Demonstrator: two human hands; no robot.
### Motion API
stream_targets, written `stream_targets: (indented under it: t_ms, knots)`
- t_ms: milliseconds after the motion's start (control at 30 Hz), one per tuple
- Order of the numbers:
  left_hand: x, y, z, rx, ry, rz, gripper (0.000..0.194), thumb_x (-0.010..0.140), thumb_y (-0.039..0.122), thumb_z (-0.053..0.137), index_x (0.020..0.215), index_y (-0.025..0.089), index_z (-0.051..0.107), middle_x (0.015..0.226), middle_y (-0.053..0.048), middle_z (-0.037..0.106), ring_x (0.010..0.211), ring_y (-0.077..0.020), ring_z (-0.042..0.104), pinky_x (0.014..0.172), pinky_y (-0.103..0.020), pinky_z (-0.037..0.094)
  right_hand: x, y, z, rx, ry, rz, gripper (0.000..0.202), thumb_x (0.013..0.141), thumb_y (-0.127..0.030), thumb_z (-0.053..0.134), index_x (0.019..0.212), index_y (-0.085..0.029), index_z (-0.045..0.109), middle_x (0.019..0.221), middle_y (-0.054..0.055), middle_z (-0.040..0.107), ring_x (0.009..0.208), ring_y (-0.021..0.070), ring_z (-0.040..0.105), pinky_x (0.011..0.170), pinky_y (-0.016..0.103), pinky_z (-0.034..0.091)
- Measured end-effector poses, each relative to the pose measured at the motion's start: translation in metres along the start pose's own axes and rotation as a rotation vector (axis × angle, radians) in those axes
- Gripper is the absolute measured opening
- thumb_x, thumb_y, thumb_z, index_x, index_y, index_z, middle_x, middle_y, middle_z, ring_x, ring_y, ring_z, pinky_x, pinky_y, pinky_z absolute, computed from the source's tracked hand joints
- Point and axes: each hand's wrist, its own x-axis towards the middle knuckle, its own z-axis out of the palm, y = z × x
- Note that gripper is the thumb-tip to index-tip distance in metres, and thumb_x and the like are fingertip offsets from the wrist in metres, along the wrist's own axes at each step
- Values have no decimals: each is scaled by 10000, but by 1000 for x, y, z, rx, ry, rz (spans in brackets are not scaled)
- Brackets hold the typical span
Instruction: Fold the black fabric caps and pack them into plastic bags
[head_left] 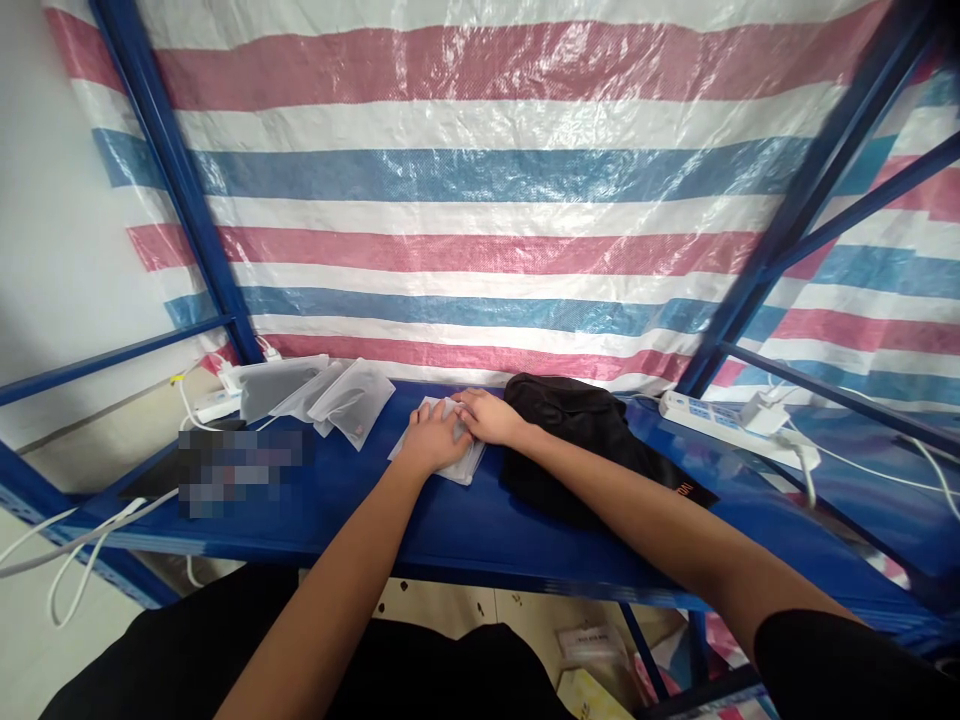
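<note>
A flat, whitish translucent plastic bag [459, 472] lies on the blue shelf in front of me. My left hand [435, 438] rests palm down across it, fingers spread. From the right, my right hand [491, 416] reaches over the bag's far edge, its fingertips on the bag beside my left fingers. What is inside the bag cannot be made out. Close by on the right is a crumpled black cloth item [562, 420] with orange lettering, partly under my right forearm. Several similar frosted bags [352, 400] with dark contents lie to the left.
A white power strip [731, 430] with plugs and cables sits at the right, another [217, 404] at the left. A dark flat object [169, 468] lies at the shelf's left end. Blue metal posts [180, 190] and a striped plastic sheet [480, 250] enclose the blue shelf [352, 510].
</note>
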Motion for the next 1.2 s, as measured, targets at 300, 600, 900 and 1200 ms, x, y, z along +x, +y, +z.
stream_targets:
  t_ms: [300,600,900,1200]
  knots:
    - [1,-12,-1,-22,-43,-68,872,1048,792,267,1722,262,429,1831,-145,283,1690,-453,217,1351,-598,167,-20,5,-4,-62,197,210,331,1067,-142,482,1348,-147,657,1285,153,750,1107,262,731,1031,361,552]
    - [6,-23,-1,-108,6,40,848,1055,800,326,1661,238,512,1811,-143,336,1682,-421,251,1341,-614,200,-13,24,25,182,229,7,607,954,-10,447,1540,-154,516,1226,146,738,1104,265,718,1052,447,582]
    - [8,-2,-1,-114,-55,-15,964,983,881,380,1658,201,497,1817,-195,293,1688,-481,194,1336,-661,147,-9,36,36,335,262,16,630,949,-46,449,1564,-164,514,1292,169,683,1167,270,696,1007,464,649]
    - [9,7,-8,-143,-100,-100,751,1010,509,428,1660,134,458,1835,-197,230,1706,-465,137,1349,-660,114,-8,33,35,284,260,41,485,952,-21,478,1388,-162,635,1282,162,721,1184,267,718,1062,455,613]
